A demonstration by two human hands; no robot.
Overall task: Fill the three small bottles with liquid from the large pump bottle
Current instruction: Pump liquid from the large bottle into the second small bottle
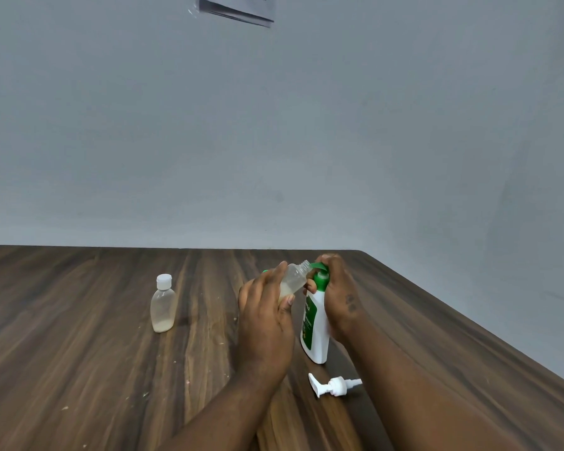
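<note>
Wooden table [79,353]: small bottle [295,278] tilted, neck toward pump bottle [316,327].

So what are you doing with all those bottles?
A person is filling small bottles from a big one. The left hand tilts an open small bottle up to the green spout of the big white bottle, which the right hand grips at the top. Another small bottle, capped with a little liquid inside, stands on the table. A loose white pump lies nearby.
</note>
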